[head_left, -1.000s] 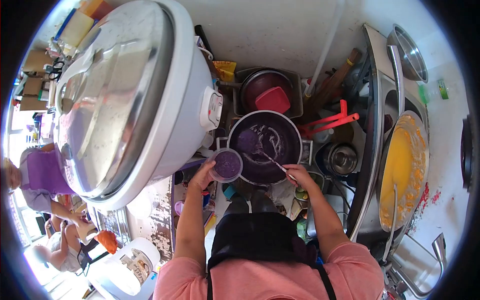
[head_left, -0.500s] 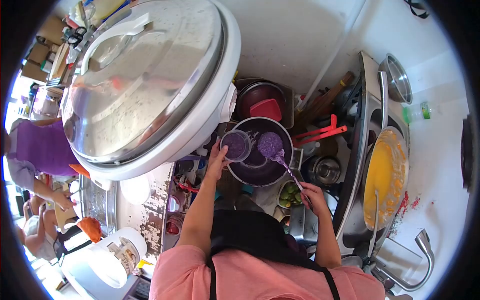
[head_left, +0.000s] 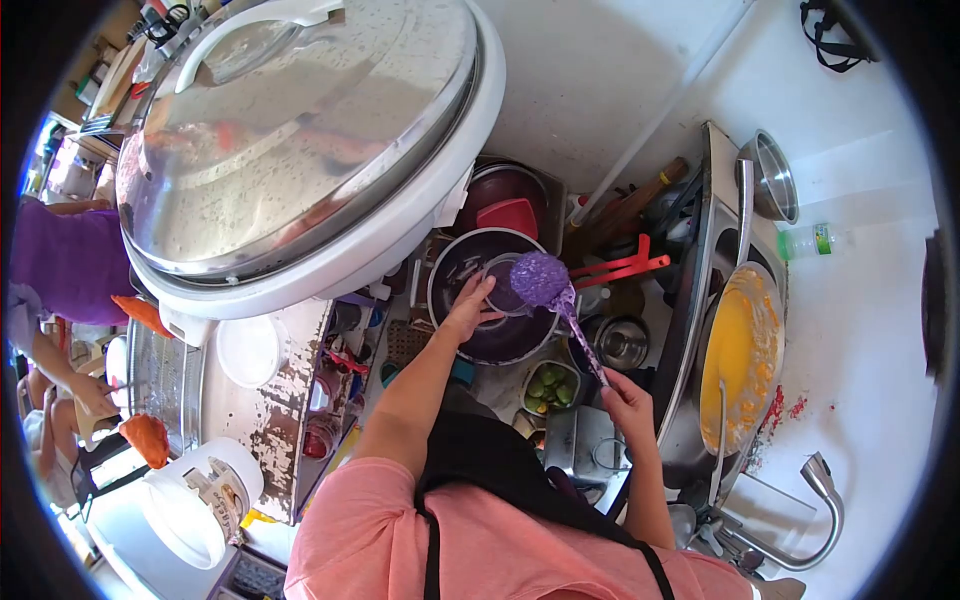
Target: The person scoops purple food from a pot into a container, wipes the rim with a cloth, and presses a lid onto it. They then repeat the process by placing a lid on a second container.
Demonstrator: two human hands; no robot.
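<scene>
My left hand (head_left: 470,306) grips a clear round plastic tub (head_left: 502,300) over a dark pan (head_left: 458,335) with a pale rim. My right hand (head_left: 628,402) is closed round the handle of a ladle (head_left: 580,340) smeared with purple paste. A thick lump of purple mash (head_left: 540,279) covers the ladle's head and overlaps the right side of the tub in this view. Streaks of the same purple stick to the pan's inside wall. The ladle's own bowl is hidden under the mash.
A large lidded cooker (head_left: 310,140) looms at upper left. On the right, a pan of yellow mixture (head_left: 735,345) stands by the faucet (head_left: 825,490). Green fruit (head_left: 550,387) fills a container below. A white bucket (head_left: 200,505) and a person in purple (head_left: 70,260) are at left.
My left hand has brought the tub rightward, under the mash on the ladle. The ladle stays in my right hand. The whole view has shifted slightly.
</scene>
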